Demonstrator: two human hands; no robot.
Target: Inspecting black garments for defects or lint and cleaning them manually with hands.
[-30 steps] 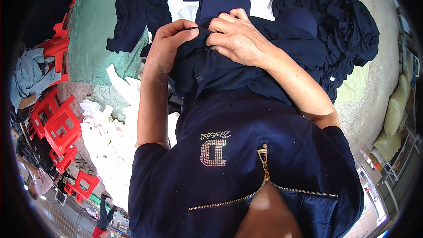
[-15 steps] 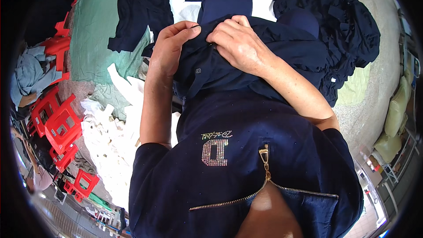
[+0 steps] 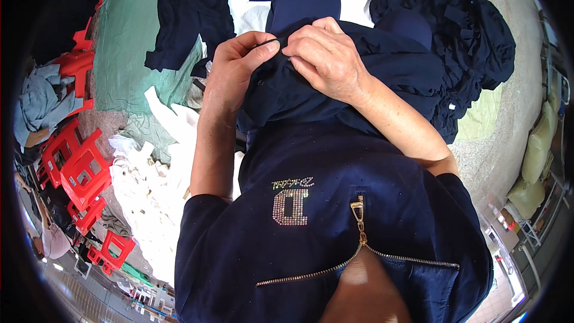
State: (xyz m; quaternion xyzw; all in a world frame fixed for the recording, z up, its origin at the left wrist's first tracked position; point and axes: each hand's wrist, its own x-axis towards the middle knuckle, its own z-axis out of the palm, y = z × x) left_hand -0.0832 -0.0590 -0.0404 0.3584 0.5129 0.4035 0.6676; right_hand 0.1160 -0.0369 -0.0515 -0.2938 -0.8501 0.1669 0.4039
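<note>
A dark navy garment [image 3: 388, 66] lies bunched in front of me, over my lap. Its edge is pinched between the thumb and fingers of my left hand [image 3: 232, 69]. Close beside it, my right hand [image 3: 329, 60] is closed on the same garment with bent fingers; the fingertips are partly hidden. The fabric between the two hands is lifted and folded. Just beyond my hands stands a smooth, rounded navy form [image 3: 306, 3], and a second rounded navy form [image 3: 406, 27] shows to the right, partly covered by cloth.
More dark garments [image 3: 191, 15] are spread at the far side, with white material [image 3: 248, 12] beneath. Green sheeting [image 3: 122, 54] covers the far left. White cloth pieces [image 3: 146, 191] pile at my left, near red plastic stools [image 3: 86, 164]. Pale green sacks [image 3: 535, 149] lie at the right.
The garment edge has been turned, so a button that showed below my hands is out of sight. My left hand has shifted slightly right, toward my right hand.
</note>
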